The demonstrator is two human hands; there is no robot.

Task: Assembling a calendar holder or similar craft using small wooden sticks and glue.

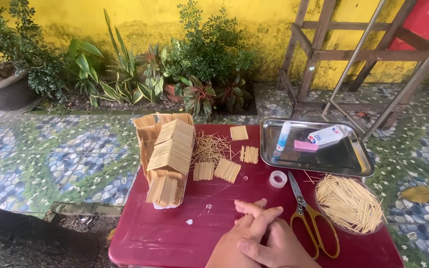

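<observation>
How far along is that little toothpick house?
Walls and roof of the toothpick house stand built. Glued panels and loose toothpicks lie unused. Nothing is in hand: left hand and right hand rest clasped on the red table, beside the scissors.

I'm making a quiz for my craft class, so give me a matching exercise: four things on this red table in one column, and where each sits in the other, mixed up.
Things:
1. scissors
2. glue stick
3. tape roll
4. stick house

Places:
A. in the metal tray
B. left side of the table
C. just right of the hands
D. in front of the tray's near-left corner

Pairs: 1-C, 2-A, 3-D, 4-B
</observation>
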